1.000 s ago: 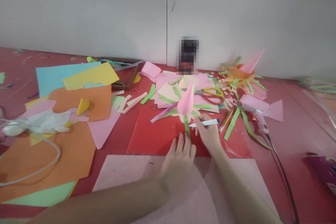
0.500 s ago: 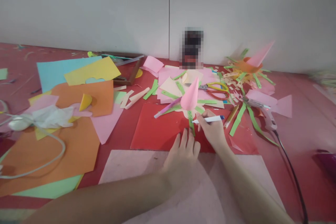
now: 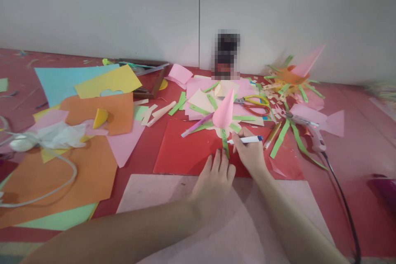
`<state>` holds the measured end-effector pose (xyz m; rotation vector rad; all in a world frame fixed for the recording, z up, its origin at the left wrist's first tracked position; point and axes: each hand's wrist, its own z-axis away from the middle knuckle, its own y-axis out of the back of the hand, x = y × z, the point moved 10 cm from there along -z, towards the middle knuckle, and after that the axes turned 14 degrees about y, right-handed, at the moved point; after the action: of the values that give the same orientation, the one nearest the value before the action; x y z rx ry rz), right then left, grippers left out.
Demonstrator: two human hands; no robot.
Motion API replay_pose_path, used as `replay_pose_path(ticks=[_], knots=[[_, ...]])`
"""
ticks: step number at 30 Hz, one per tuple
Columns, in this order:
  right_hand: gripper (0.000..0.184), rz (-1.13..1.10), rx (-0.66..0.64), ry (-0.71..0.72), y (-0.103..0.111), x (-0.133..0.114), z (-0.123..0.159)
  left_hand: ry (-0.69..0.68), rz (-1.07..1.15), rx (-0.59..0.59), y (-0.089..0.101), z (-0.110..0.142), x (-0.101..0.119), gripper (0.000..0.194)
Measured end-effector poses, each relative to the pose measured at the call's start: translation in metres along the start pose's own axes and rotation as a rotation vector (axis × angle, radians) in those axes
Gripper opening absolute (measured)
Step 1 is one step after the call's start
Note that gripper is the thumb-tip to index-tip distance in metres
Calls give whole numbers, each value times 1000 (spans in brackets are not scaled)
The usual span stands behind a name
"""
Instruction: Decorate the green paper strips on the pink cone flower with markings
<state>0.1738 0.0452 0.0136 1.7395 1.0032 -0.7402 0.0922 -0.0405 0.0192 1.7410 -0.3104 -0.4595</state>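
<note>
A white marker (image 3: 246, 140) with a dark blue end is pinched in my right hand (image 3: 250, 152). Its tip meets a green paper strip (image 3: 225, 138) that carries small dark marks. My left hand (image 3: 215, 175) lies palm down with fingers stretched out, fingertips at the strip's lower end. The strip runs out from under a pink paper cone (image 3: 224, 111), which stands upright on a pale scalloped base with more green strips around it. Beneath all this is a red board (image 3: 182, 148). A purple pen (image 3: 197, 125) rests left of the cone.
Yellow-and-red-handled scissors (image 3: 255, 105) lie behind the cone. To the right are a glue gun (image 3: 314, 134) with a black cord and a second cone-topped paper piece (image 3: 305, 68). Coloured sheets (image 3: 93, 173) and a white cable (image 3: 74, 173) cover the left. A wall (image 3: 123, 12) rises behind.
The marker tip has shifted slightly along the green strip, and the dark marks reach a little further. My left hand stays nearly in place. The view has tilted very slightly.
</note>
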Motion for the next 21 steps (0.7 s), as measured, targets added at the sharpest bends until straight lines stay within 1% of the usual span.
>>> replay_pose_path(ticks=[5,9,12,16,21], knots=[[33,-39,-31,-10,-3,0,1,-10,-6,10,-1,0,1,24],[33,-58,37,-59,4,5,1,4,18,-10,0,0,-1,22],[35,-52,70,-74,7,5,2,9,15,12,3,4,1,22],[35,-68,20,-81,2,3,5,10,11,69,9,12,4,25],[34,-77,14,-72,0,1,7,17,28,75,10,15,6,24]])
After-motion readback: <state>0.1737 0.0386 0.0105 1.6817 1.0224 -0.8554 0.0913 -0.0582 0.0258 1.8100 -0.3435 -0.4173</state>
